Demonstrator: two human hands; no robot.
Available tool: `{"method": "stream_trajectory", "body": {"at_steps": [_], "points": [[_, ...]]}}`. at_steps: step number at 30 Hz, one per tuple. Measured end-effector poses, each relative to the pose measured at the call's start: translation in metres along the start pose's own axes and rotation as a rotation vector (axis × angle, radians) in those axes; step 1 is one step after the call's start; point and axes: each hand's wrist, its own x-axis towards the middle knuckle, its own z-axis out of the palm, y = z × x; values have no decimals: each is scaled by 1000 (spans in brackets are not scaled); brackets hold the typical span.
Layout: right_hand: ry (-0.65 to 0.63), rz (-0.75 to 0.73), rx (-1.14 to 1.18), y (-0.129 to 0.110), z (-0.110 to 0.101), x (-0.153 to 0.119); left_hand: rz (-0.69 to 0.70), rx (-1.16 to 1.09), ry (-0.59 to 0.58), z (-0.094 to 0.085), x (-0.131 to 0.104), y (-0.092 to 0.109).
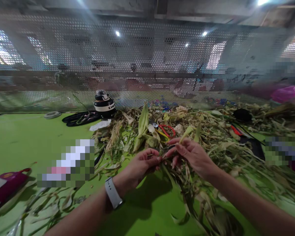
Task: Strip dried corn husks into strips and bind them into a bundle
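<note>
My left hand (144,164), with a pale watch band on its wrist, is closed in a pinch low over the green table (147,203). A small greenish piece of husk (161,152) shows at its fingertips. Close by on the right, my right hand (196,155) pinches a pale green corn husk strip (186,132) between thumb and forefinger, and its other fingers reach toward the left fingertips. Just beyond the hands stands a large green-yellow bundle of husk (142,126). A tool with a red loop and a yellow handle (167,129) lies partly buried in husks.
Loose dried husks (218,144) cover the middle and right. A black-and-white bottle (105,105), a black coiled strap (81,118) and a grey ring (52,114) stand back left. A magenta object (8,186) lies front left. A perforated metal screen (147,59) rises behind.
</note>
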Motion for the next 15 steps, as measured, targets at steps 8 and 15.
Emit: {"method": "stream_trajectory", "body": {"at_steps": [8, 15], "points": [[-18, 190, -372, -1, -1, 2, 44, 10, 59, -4, 5, -3], [15, 80, -532, 0, -2, 4, 20, 7, 74, -5, 4, -3]]}}
